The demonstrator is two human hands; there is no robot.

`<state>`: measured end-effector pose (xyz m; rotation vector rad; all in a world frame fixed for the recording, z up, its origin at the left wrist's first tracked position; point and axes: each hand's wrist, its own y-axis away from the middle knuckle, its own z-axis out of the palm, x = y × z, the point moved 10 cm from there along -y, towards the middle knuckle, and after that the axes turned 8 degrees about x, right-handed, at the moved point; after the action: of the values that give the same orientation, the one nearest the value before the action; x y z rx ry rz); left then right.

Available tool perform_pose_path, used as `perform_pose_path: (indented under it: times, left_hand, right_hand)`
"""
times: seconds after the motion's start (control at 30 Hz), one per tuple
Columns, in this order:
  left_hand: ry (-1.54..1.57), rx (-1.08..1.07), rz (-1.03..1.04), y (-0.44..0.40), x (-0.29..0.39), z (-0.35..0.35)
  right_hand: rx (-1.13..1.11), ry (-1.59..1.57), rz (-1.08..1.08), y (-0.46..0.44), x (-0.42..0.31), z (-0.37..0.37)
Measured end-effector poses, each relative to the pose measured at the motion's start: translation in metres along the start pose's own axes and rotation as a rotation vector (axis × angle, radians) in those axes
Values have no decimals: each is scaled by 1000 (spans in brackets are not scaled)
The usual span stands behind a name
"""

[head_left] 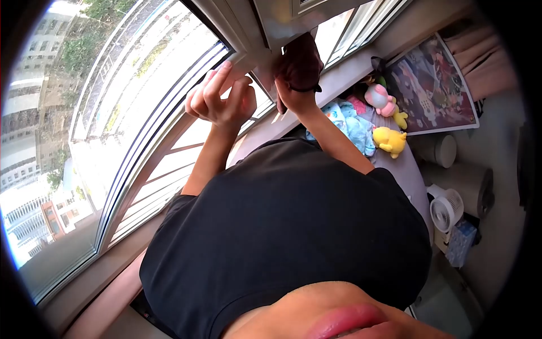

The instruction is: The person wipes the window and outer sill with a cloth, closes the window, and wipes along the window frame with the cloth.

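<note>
We see, largest in view, a loose black short-sleeved cloth shirt, worn by the person whose two bare arms reach up toward the window. To its left spreads a large clear glass window pane, through which we make out a curving road, trees and buildings. Bordering the glass is a pale, smooth window frame, the thing the hands are at; it stands at the top of the view, in front of the person.

On the right leans a dark, many-coloured rectangular poster with a white edge. Below it, a pale lilac padded surface runs beside the person.

The left hand is raised near the frame's edge, fingers half curled with a gap between the extended finger and the bent ones; we cannot tell whether the fingertip touches the frame. Near the right forearm lies a crumpled light-blue patterned cloth.

The right hand is up beside the frame in deep shadow; its fingers look bent, but we cannot tell what they hold.

Smaller still are a round white plastic fan, a blue patterned packet just beneath it, a yellow plush toy touching the cloth, and a pink-and-white plush toy near the poster.
</note>
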<state>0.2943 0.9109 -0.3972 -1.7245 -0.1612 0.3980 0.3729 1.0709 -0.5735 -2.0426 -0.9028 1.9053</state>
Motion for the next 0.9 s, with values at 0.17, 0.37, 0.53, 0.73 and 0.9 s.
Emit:
perform_pose_path:
  times: [0.17, 0.37, 0.53, 0.73, 0.9]
  left_hand:
    - [17, -22, -17, 1, -2, 0]
    - [37, -12, 11, 1, 1, 2]
    - [-2, -33, 30, 4, 1, 4]
    - [-52, -53, 58, 5, 4, 7]
    - [-120, -92, 85, 8, 3, 12]
  right_hand:
    - [115, 98, -290, -25, -36, -24]
    - [-68, 256, -86, 52, 88, 1]
    - [-80, 397, -163, 93, 139, 9]
    - [-264, 458, 190, 141, 215, 11]
    - [-654, 588, 605, 204, 294, 11]
